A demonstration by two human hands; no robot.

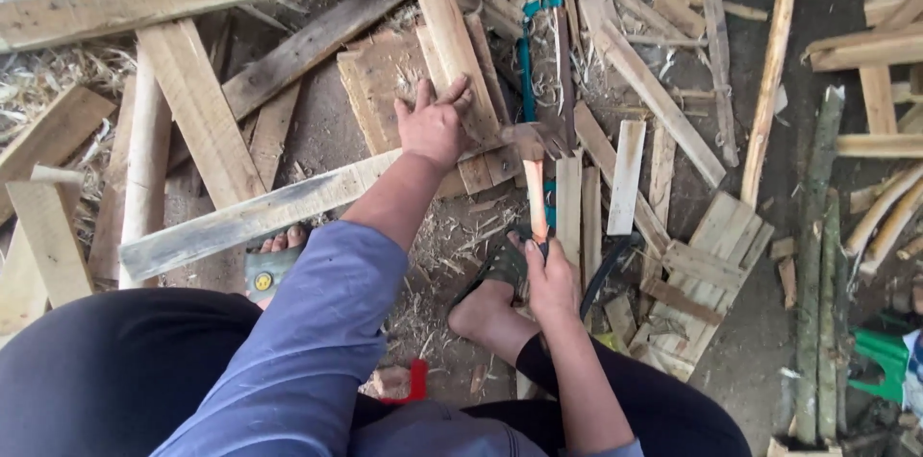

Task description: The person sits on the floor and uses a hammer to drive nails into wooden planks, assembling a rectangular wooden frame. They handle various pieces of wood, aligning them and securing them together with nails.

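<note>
Knees and bare feet sit close under the work. Right hand (551, 276) grips the hammer (535, 178) handle tight; left hand (435, 126) presses flat on the long plank (260, 215), fingers beside the hammer head. A missed blow could hit them.

Right foot (486, 313) partly hidden behind hammer handle (535, 197).

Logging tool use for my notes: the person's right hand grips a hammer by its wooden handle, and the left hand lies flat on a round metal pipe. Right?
Not quite. The head view shows the left hand flat on a wooden plank, not a pipe. The right hand does grip the hammer by its wooden handle.
</note>
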